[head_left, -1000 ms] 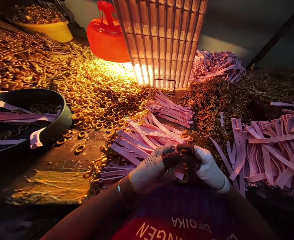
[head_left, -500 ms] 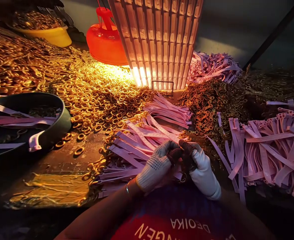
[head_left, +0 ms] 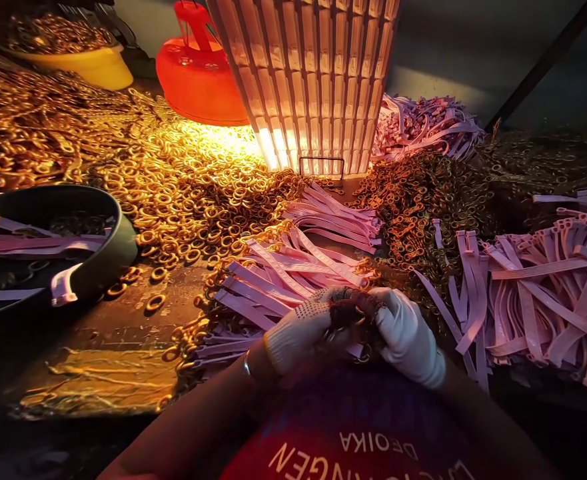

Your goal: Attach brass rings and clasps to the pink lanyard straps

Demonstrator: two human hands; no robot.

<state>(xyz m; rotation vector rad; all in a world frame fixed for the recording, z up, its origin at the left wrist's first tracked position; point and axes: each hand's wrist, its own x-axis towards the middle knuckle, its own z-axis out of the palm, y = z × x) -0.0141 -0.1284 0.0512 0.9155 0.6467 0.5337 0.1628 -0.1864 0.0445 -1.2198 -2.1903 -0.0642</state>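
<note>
My left hand (head_left: 306,327) wears a pale knitted glove with dark dots, its fingertips dark. My right hand (head_left: 408,333) has a plain white glove, also with dark fingertips. Both hands are closed, and their fingers meet in front of my chest. Just under them shows the end of a pink strap (head_left: 356,350), with a brass-coloured ring (head_left: 365,352) beside it. What the right fingertips pinch is hidden in shadow. Beyond the left hand lies a bundle of pink straps (head_left: 278,273) with brass-coloured rings at their ends.
Loose brass rings (head_left: 188,200) heap across the table under an orange-red lamp (head_left: 200,83). A ribbed panel (head_left: 318,87) stands behind. Left are a dark bowl (head_left: 126,237), a yellow tub (head_left: 93,67) and a yellowish packet (head_left: 103,380). More pink straps (head_left: 533,300) pile right, near small metal hooks (head_left: 408,200).
Both hands stay together; the fingers have shifted slightly, and the left hand sits a little further left. The whole view has moved a little.
</note>
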